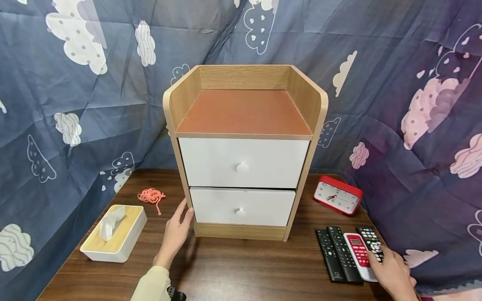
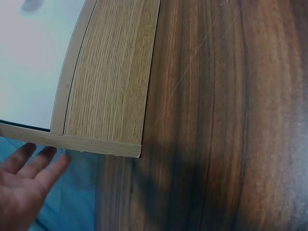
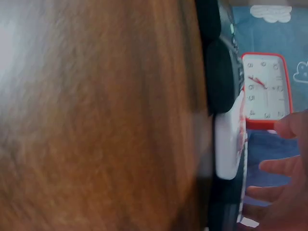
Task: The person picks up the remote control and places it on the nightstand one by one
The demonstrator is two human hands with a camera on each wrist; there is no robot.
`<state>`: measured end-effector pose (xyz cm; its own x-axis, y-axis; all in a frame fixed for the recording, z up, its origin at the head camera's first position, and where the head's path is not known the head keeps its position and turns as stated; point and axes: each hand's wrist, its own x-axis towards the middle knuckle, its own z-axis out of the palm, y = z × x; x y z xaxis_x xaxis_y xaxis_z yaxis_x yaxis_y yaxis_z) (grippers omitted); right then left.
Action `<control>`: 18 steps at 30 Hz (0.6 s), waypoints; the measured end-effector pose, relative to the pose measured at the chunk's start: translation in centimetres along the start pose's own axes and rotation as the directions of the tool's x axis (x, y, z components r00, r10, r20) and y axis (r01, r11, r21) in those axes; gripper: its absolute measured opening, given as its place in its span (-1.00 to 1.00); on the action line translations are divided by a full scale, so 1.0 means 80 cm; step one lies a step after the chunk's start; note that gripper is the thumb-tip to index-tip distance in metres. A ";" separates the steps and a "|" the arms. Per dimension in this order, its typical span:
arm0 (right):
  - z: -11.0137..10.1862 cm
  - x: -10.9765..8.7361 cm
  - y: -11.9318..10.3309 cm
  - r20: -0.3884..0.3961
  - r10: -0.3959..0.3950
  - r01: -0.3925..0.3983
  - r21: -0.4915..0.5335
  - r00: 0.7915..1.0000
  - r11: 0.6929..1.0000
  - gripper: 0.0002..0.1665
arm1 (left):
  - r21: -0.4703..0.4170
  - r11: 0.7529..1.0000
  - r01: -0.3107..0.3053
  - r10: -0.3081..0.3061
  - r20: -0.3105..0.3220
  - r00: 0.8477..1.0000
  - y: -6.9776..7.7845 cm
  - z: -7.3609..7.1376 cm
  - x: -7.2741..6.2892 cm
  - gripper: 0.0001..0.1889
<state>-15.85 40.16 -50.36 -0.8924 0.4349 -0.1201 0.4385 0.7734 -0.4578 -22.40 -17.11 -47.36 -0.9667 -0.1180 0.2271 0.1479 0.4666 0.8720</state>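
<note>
A small wood-framed cabinet [image 1: 244, 113] stands upright with two white drawers, both pushed in. At its lower left side is my left hand [image 1: 176, 232], fingers extended along the side panel and thumb at the front edge. In the left wrist view, those fingertips [image 2: 60, 163] lie right at the cabinet's edge. Several remotes lie side by side at the right. My right hand [image 1: 393, 271] reaches over the rightmost black remote [image 1: 369, 238], thumb near the white-and-red remote [image 1: 359, 255]. In the right wrist view its fingers [image 3: 276, 166] are spread apart, close over the remotes.
A red alarm clock [image 1: 338, 195] stands behind the remotes. Two long black remotes [image 1: 337, 255] lie left of the white one. On the left are a tissue box [image 1: 129, 240] and a coral string bundle [image 1: 150, 195]. Patterned blue cloth [image 1: 113, 125] hangs around the wooden table [image 1: 241, 267].
</note>
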 end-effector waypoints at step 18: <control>-0.003 0.008 0.028 0.016 -0.050 0.050 -0.029 0.999 0.998 -0.39 | -0.033 0.999 0.024 -0.025 -0.048 0.999 -0.002 0.007 -0.004 -0.40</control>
<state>-15.45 42.28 -51.29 -0.9147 0.3886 -0.1110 0.3960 0.8073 -0.4376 -22.22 -16.62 -47.81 -0.9590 -0.1716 0.2254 0.1318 0.4343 0.8911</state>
